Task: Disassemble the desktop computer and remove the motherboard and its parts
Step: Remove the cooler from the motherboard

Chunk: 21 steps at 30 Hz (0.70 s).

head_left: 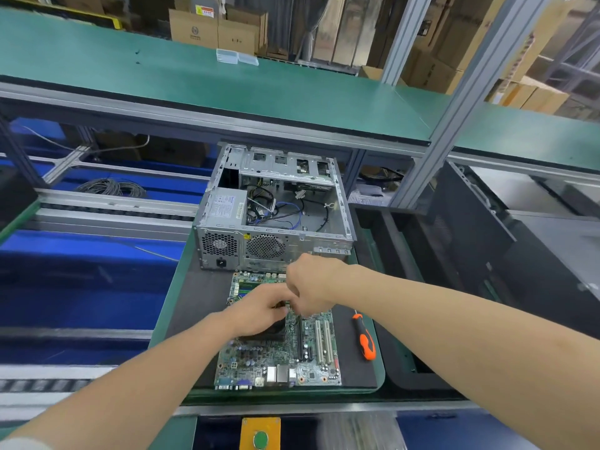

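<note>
A green motherboard (279, 355) lies flat on a dark mat (194, 306), in front of an open grey computer case (276, 222). The case holds a power supply (225, 206) and loose cables. My left hand (259, 311) lies over a black fan-like part (272, 331) in the board's middle, fingers curled on it. My right hand (311, 284) is curled just above the board, touching the left hand's fingertips; what it pinches is hidden. The white expansion slots (324, 341) at the board's right are uncovered.
An orange and black screwdriver (364, 337) lies on the mat right of the board. A dark tray (399, 287) sits to the right. A green shelf (227, 86) hangs over the case. Blue bins (81, 280) and conveyor rails fill the left. A green button (260, 439) is at the near edge.
</note>
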Each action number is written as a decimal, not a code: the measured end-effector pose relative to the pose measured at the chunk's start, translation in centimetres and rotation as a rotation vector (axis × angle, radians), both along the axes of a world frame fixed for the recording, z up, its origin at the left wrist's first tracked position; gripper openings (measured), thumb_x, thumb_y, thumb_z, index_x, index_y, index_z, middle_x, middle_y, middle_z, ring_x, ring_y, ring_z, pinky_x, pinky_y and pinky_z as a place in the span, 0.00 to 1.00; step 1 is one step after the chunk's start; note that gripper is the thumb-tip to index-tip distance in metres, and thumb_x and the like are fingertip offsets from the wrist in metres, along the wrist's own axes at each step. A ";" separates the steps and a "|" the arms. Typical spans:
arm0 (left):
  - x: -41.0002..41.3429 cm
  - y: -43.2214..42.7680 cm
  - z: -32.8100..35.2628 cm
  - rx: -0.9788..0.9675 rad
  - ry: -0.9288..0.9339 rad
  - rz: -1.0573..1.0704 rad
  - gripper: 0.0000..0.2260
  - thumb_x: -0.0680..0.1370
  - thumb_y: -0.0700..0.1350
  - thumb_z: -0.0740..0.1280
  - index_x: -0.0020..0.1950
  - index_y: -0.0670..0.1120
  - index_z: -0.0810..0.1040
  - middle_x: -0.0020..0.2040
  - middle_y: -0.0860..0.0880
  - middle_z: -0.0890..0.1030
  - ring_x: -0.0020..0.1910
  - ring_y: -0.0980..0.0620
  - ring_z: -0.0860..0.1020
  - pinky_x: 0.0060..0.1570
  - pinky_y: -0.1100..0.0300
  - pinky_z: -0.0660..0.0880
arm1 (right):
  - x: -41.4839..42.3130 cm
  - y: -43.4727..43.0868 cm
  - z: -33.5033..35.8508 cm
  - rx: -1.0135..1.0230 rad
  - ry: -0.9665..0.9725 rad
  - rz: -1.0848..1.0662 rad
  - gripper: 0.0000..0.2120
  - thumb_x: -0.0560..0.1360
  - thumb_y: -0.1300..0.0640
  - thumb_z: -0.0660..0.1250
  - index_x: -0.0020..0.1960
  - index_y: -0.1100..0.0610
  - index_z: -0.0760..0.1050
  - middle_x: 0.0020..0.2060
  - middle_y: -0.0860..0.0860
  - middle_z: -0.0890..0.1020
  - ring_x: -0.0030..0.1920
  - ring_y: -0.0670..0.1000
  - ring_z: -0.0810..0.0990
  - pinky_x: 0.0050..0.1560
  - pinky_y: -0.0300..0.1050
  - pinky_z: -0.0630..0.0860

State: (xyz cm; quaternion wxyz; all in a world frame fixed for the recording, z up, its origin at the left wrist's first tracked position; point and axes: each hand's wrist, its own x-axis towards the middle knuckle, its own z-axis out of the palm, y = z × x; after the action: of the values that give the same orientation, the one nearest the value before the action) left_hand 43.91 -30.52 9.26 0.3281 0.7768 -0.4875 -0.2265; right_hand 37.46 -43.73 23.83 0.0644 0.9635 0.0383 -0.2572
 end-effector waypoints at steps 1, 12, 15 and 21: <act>0.4 0.1 0.0 0.017 0.030 -0.031 0.13 0.79 0.35 0.65 0.52 0.52 0.84 0.55 0.67 0.77 0.54 0.71 0.73 0.53 0.75 0.64 | -0.2 0.0 0.0 0.018 0.006 -0.009 0.06 0.72 0.57 0.73 0.40 0.60 0.80 0.33 0.53 0.76 0.32 0.54 0.76 0.28 0.40 0.69; 4.0 3.5 2.7 0.127 -0.003 0.049 0.24 0.81 0.44 0.70 0.37 0.74 0.77 0.42 0.72 0.79 0.45 0.67 0.75 0.41 0.77 0.68 | 1.6 3.2 2.0 0.215 -0.079 -0.036 0.11 0.70 0.51 0.79 0.39 0.57 0.80 0.36 0.53 0.83 0.35 0.54 0.79 0.32 0.41 0.75; 3.6 4.6 1.9 0.065 0.194 0.145 0.23 0.77 0.40 0.70 0.36 0.71 0.79 0.35 0.68 0.81 0.36 0.69 0.77 0.37 0.77 0.69 | 2.1 5.2 1.1 0.221 -0.096 -0.011 0.16 0.71 0.52 0.78 0.33 0.56 0.75 0.31 0.52 0.79 0.32 0.53 0.78 0.30 0.40 0.73; 2.4 6.5 0.3 -0.070 0.476 0.264 0.18 0.81 0.38 0.69 0.40 0.60 0.85 0.43 0.58 0.86 0.45 0.61 0.81 0.53 0.68 0.74 | 2.6 6.2 -0.3 0.222 -0.080 0.002 0.16 0.72 0.50 0.76 0.33 0.55 0.74 0.29 0.50 0.78 0.30 0.51 0.77 0.26 0.38 0.66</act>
State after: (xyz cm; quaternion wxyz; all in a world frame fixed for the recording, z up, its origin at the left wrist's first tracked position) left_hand 46.30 -24.04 9.59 0.4866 0.7469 -0.2985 -0.3409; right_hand 40.09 -37.49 23.57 -0.0408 0.9741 0.0647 -0.2129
